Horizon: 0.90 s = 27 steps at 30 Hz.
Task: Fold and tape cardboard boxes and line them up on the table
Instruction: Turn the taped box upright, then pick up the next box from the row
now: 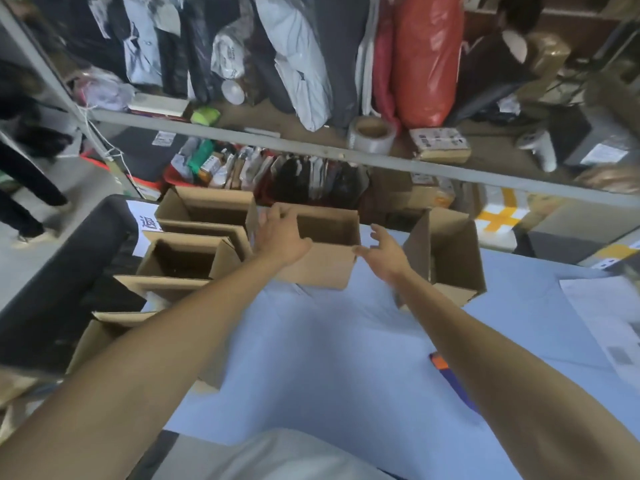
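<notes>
An open-topped cardboard box (322, 261) stands at the far edge of the blue table (329, 358). My left hand (280, 233) grips its left rim, fingers over the edge. My right hand (384, 251) hovers just off its right corner, fingers spread, holding nothing. Several more open boxes (194, 251) stand in a line along the table's left side. Another open box (446, 258) stands to the right, behind my right wrist.
A roll of tape (372, 135) rests on the grey shelf rail (242, 133) above the table. Papers (609, 327) lie at the right edge. A dark blue and orange object (446, 372) peeks from under my right forearm. Bags and parcels fill the shelf; a black chair stands at left.
</notes>
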### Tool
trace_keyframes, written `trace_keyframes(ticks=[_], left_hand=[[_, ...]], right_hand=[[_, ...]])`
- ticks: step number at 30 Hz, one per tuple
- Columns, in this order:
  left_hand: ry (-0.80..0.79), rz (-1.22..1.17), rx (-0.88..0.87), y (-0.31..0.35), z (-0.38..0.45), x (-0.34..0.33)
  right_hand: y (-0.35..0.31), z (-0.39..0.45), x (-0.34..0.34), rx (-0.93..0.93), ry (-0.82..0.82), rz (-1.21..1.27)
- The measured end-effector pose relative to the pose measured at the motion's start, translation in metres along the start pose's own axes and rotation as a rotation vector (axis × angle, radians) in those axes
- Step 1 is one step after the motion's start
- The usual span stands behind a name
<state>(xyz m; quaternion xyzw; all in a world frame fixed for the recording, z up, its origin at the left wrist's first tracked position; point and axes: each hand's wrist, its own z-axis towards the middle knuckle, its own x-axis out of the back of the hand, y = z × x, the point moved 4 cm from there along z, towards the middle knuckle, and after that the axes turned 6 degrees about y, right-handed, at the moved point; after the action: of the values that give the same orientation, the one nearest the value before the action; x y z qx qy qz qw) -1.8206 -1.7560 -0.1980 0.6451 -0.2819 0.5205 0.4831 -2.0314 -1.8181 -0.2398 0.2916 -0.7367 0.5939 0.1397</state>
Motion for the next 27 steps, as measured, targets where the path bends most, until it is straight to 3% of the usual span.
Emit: trace_keyframes(ticks=[4,8,10,14,18,23,27], left_hand=[[0.081,-0.062,-0.297,0.077,-0.009,-0.017],[-0.112,-0.217,-0.489,0.155,-0.034,-0.065],[-0.299,-0.252,-0.500,0.183,-0.045,-0.093],[-0.515,-0.290,-0.427,0.216,-0.055,-0.123],[-0.455,-0.284,-0.344,0.222,-0.056,-0.123],[-0.466,-0.396,-0.323,0.205,-0.076,-0.112],[-0.383,-0.424,-0.256,0.196,-0.066,-0.099]], right_hand=[[0.013,-0.022,0.072,0.207,0.377,-0.208],[0.069,-0.042,0.138,-0.007,0.615,-0.269],[0.102,-0.047,0.157,-0.150,0.562,-0.220],[0.142,-0.046,0.158,-0.376,0.222,0.044],[0.144,-0.041,0.144,-0.443,0.160,0.311],[0.143,-0.038,0.129,-0.473,0.138,0.333],[0.143,-0.036,0.127,-0.407,0.156,0.344]])
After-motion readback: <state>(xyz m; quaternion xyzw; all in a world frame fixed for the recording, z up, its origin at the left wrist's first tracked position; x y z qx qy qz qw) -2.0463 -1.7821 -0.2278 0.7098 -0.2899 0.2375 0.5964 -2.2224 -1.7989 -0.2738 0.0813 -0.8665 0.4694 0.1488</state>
